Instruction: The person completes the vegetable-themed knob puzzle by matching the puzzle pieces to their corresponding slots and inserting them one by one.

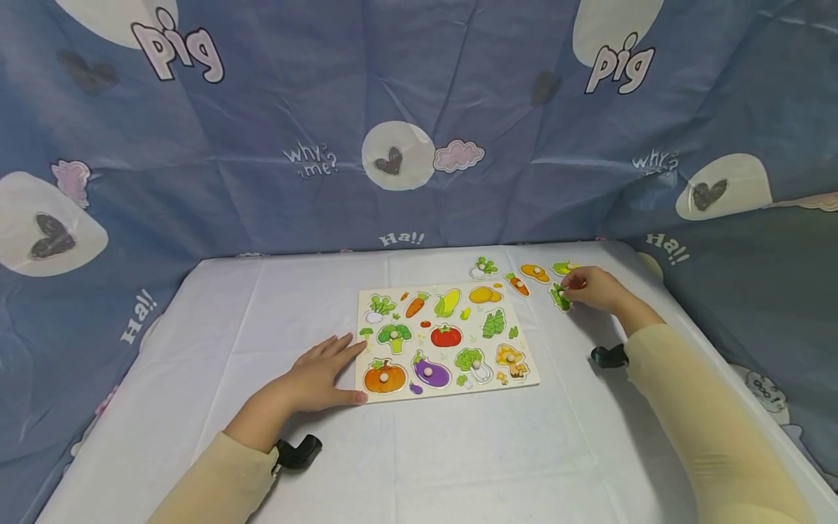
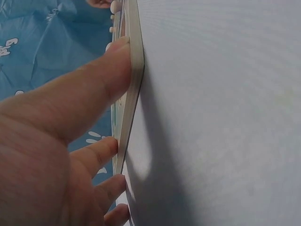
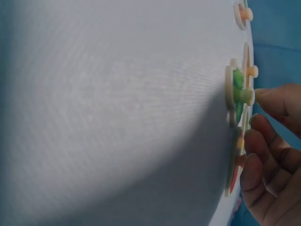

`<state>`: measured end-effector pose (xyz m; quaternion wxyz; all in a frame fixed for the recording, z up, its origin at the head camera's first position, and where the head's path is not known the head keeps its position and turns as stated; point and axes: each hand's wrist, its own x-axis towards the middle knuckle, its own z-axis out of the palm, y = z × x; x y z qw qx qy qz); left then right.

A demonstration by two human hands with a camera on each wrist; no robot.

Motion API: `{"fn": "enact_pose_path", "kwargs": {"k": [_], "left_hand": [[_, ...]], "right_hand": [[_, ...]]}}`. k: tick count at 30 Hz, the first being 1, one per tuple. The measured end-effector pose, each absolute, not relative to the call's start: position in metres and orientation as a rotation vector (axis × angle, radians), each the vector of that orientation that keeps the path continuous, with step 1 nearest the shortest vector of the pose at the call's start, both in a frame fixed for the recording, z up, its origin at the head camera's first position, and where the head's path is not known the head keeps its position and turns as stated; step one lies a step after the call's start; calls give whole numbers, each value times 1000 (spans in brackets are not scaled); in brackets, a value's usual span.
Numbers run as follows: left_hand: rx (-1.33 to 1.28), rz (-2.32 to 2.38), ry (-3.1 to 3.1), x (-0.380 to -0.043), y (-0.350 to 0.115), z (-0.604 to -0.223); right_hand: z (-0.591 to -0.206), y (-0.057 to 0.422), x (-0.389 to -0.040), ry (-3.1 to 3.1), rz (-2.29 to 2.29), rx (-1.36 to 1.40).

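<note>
A wooden vegetable peg puzzle board [image 1: 419, 393] lies on the white table. My left hand [image 1: 324, 375] is spread at its left side, with thumb and fingertips touching the edge; the thumb [image 2: 101, 73] reaches over the board's corner. Beyond the board's right side, my right hand [image 1: 596, 289] is at a green vegetable puzzle piece [image 1: 559, 298]. From the right wrist, the thumb tip is right at the end of this piece's round knob [image 3: 246, 96], with the other fingers curled close by; I cannot tell whether they pinch it.
Around the right hand lie the radish piece [image 1: 483, 268], carrot piece [image 1: 517, 284], potato piece [image 1: 535, 273] and corn piece [image 1: 561, 268]. Knobbed pieces fill several board slots, including the pumpkin [image 1: 385, 378] and eggplant [image 1: 431, 372]. A blue printed cloth [image 1: 419, 211] hangs behind the table.
</note>
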<state>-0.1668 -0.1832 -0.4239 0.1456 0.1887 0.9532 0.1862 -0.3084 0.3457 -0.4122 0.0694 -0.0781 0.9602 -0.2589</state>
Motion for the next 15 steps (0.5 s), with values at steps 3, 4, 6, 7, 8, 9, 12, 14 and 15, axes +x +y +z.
{"fn": "enact_pose_path", "kwargs": {"k": [3, 4, 6, 7, 8, 9, 12, 14, 15], "left_hand": [[542, 539, 2744, -167, -184, -425], [542, 538, 2743, -167, -184, -425], [543, 538, 2745, -167, -184, -425], [543, 539, 2746, -167, -184, -425], [544, 540, 2746, -167, -185, -425], [545, 540, 2747, -167, -185, -425], [548, 542, 2748, -167, -185, -425], [548, 544, 2747, -167, -185, -425], [547, 544, 2747, -167, -185, -425]], "right_hand": [[-414, 345, -310, 2875, -782, -230], [-414, 345, -310, 2869, -782, -227], [-415, 344, -311, 2860, -774, -223], [-415, 343, -311, 2857, -769, -219], [-416, 343, -312, 2851, -765, -209], [-416, 342, -312, 2846, -760, -205], [-416, 340, -313, 2827, -758, -191], [-415, 339, -313, 2818, -755, -192], [-415, 339, -313, 2815, -754, -193]]}}
